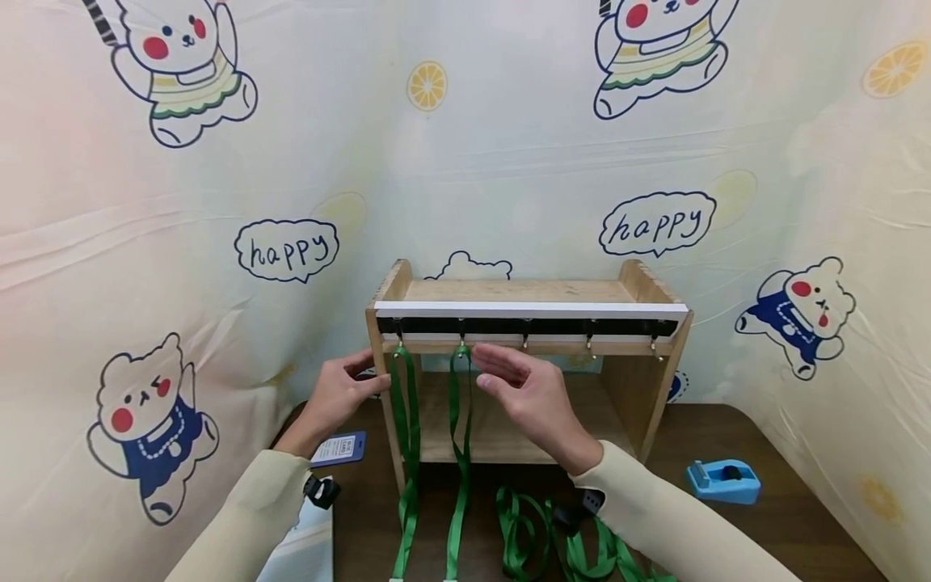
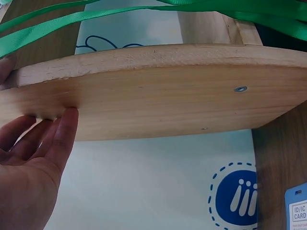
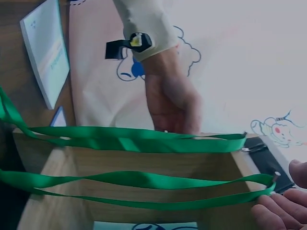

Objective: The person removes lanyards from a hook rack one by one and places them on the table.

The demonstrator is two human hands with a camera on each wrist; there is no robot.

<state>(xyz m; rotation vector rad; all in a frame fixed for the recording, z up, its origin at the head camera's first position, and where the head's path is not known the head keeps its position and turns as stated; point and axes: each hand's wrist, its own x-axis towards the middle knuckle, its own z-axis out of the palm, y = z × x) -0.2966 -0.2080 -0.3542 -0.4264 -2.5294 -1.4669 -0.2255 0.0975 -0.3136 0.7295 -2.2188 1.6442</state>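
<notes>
A wooden shelf (image 1: 509, 416) stands on the table with a hook strip (image 1: 524, 326) along its upper front. Two green lanyards hang by their loops from its hooks: one lanyard (image 1: 407, 420) on the leftmost hook, another lanyard (image 1: 458, 428) on the second. My left hand (image 1: 336, 400) holds the shelf's left side panel (image 2: 168, 96), fingertips on the outer face and thumb at the front edge. Beside the second lanyard's loop is my right hand (image 1: 534, 396), fingers extended and thumb apart. In the right wrist view its fingertips (image 3: 266, 213) are right at that loop.
More green lanyards (image 1: 520, 533) lie in coils on the table below the right forearm. A blue tape dispenser (image 1: 723, 482) sits to the right. On the left are a blue-edged ID card holder (image 1: 340, 449) and a pale flat box (image 1: 305, 533). A printed cloth (image 1: 494, 162) hangs behind.
</notes>
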